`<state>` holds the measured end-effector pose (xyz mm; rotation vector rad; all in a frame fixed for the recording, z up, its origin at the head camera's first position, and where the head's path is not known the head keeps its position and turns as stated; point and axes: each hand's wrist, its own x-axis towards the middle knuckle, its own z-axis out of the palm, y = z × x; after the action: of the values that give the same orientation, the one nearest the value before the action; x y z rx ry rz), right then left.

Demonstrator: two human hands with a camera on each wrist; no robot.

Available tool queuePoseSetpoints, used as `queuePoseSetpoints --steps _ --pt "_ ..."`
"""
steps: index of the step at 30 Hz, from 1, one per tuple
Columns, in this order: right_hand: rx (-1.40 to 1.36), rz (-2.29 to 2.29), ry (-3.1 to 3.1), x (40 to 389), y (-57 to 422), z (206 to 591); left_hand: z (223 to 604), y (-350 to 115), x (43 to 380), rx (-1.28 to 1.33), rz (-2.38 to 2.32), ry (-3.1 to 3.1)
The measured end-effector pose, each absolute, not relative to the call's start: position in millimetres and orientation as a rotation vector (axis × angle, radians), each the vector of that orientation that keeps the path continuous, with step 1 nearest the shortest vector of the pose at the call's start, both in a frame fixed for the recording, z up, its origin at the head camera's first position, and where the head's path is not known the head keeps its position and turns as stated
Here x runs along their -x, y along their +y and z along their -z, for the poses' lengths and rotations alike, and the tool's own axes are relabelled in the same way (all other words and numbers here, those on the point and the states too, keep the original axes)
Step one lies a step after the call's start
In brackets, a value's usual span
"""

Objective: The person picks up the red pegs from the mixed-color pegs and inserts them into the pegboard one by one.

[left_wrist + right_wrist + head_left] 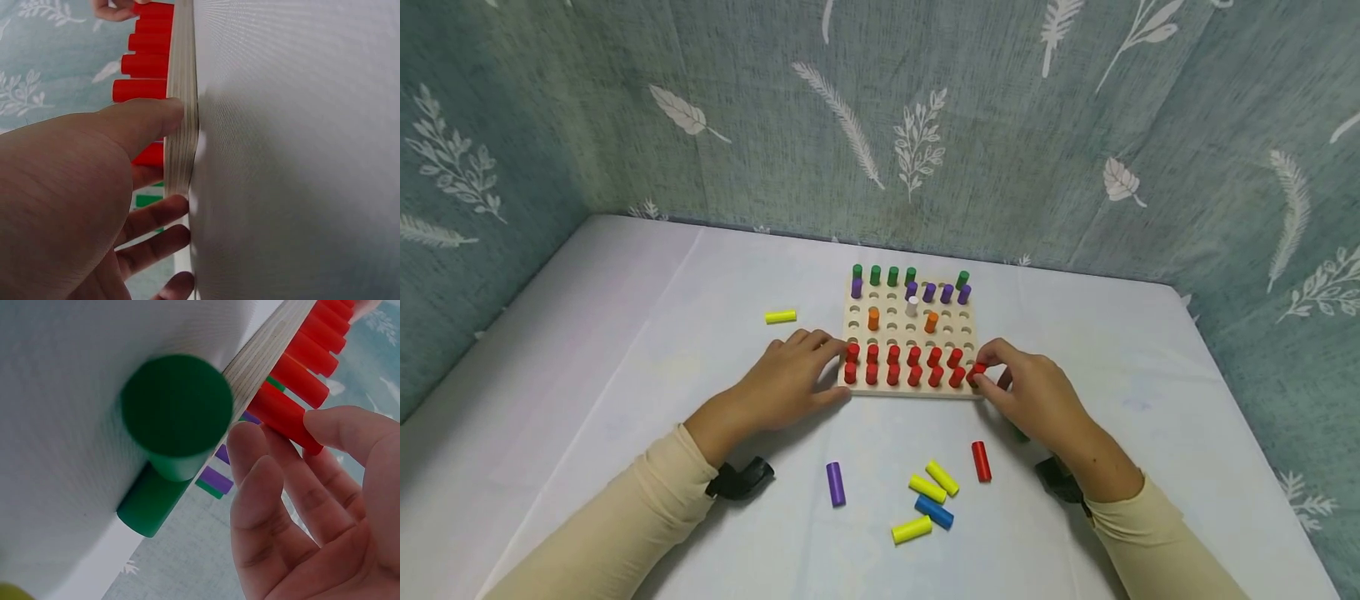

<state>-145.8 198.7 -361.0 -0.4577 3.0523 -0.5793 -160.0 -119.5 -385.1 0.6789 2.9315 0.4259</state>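
Observation:
A wooden pegboard (906,393) lies on the table with upright pegs of several colours. My left hand (793,379) holds its front left corner, thumb (165,115) against the front edge and index finger by the left side. At the front right corner my right hand (1037,392) pinches a red peg (275,409) between thumb and fingers. That peg stands at the end of the front red row; whether it is fully seated I cannot tell. A second red row (893,354) stands behind, with orange, white, purple and green pegs farther back.
Loose yellow pegs (912,530), a blue peg (934,512), a purple peg (836,484) and a red peg (981,462) lie before the board. Green pegs (153,500) lie under my right wrist. Another yellow peg (781,317) lies left of the board. A patterned curtain hangs behind.

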Motion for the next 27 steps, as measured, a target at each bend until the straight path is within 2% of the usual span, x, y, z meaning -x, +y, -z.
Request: queuePoseSetpoints --steps 27 --pt "0.425 0.560 3.061 146.9 199.2 361.3 384.5 -119.5 161.2 -0.668 -0.415 2.925"
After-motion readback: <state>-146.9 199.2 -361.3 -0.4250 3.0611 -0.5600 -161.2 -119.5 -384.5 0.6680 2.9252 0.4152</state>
